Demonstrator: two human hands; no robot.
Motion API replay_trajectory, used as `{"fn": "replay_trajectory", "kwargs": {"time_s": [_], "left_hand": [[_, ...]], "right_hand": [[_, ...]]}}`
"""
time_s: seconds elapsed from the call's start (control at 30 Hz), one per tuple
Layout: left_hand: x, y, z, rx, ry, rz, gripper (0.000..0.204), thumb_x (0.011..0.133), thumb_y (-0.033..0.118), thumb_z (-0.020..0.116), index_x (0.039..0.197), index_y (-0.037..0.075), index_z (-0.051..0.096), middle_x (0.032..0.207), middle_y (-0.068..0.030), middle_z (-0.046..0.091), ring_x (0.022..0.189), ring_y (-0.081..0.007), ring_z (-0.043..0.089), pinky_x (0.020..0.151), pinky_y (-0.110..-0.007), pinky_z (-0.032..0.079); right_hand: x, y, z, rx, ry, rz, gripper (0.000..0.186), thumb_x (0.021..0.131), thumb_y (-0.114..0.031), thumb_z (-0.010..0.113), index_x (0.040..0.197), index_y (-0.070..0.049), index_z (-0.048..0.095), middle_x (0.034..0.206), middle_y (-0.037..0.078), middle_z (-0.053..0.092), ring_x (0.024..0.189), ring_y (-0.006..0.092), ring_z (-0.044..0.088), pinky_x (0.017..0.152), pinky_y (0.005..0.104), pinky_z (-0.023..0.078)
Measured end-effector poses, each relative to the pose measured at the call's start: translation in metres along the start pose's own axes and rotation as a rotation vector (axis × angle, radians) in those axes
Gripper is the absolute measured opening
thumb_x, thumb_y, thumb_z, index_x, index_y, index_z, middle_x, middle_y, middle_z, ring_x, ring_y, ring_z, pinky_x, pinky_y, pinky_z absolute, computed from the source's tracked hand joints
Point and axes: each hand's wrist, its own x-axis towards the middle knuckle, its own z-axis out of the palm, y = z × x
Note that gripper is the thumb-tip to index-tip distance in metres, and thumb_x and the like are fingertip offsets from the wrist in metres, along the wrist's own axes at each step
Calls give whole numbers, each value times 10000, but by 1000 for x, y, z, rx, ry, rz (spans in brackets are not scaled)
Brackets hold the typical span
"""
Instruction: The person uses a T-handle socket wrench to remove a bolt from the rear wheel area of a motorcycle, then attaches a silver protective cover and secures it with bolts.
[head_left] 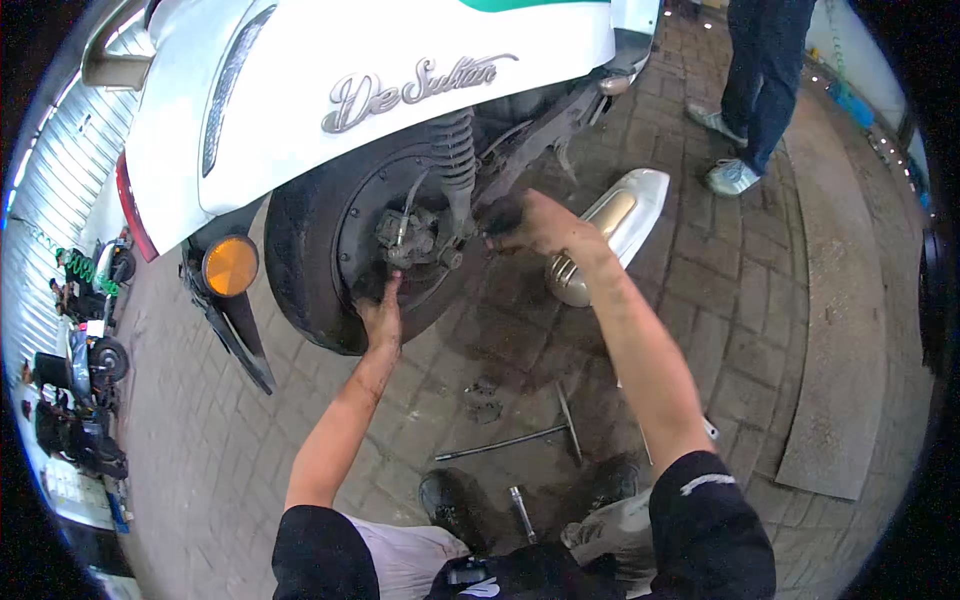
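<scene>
- Far left of both hands: parked scooters (pixel 85 360) lined along a corrugated metal shutter.
- Left of the left fingers: round orange reflector (pixel 230 265) on a black plastic mudguard (pixel 235 335), under the white glossy scooter body (pixel 330 90).
- Left hand (pixel 380 320): grimy, fingers spread loose and pressed flat against the black rubber rear tyre (pixel 300 270) at its lower rim, grasping nothing.
- Just above the left fingertips: grey metal brake assembly (pixel 410 240) at the wheel hub, with the coiled black shock absorber spring (pixel 455 150) rising beside it.
- Right hand (pixel 535 225): fingers curled around a dark greasy part (pixel 498 215) just right of the hub; grip looks closed, exact hold hard to tell.
- Just beyond the right knuckles: silver metal exhaust muffler (pixel 605 235) lying on the brick paving (pixel 740 330).
- Below both hands, on the oil-stained bricks: long steel T-handle wrench (pixel 520 438) and a short socket extension bar (pixel 522 512).
- Far right, well apart: another person's legs in blue jeans (pixel 765 70) and pale sneakers.
</scene>
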Motion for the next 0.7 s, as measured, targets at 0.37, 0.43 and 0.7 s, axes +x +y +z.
{"fn": "replay_trajectory", "kwargs": {"time_s": [0.37,0.43,0.7], "left_hand": [[19,31,7,-206,-128,-329,758,734,389,670,1272,-17,324,1281,-126,378,1178,-249,356,977,-370,282],[24,30,2,-200,-112,-348,732,739,377,668,1267,-7,336,1264,-119,397,1163,-249,374,969,-371,296],[30,6,-7,-217,-106,-141,758,724,357,691,1281,22,301,1236,-112,406,1119,-247,417,944,-369,333]], "right_hand": [[3,67,125,1085,723,137,236,736,-65,647,944,32,593,872,91,633,789,156,569,745,281,437],[-2,50,125,1100,750,130,205,749,-56,633,933,25,595,842,69,625,765,139,566,725,269,445],[0,48,97,666,929,44,195,737,-45,624,931,-48,604,816,114,621,745,281,600,693,315,464]]}}
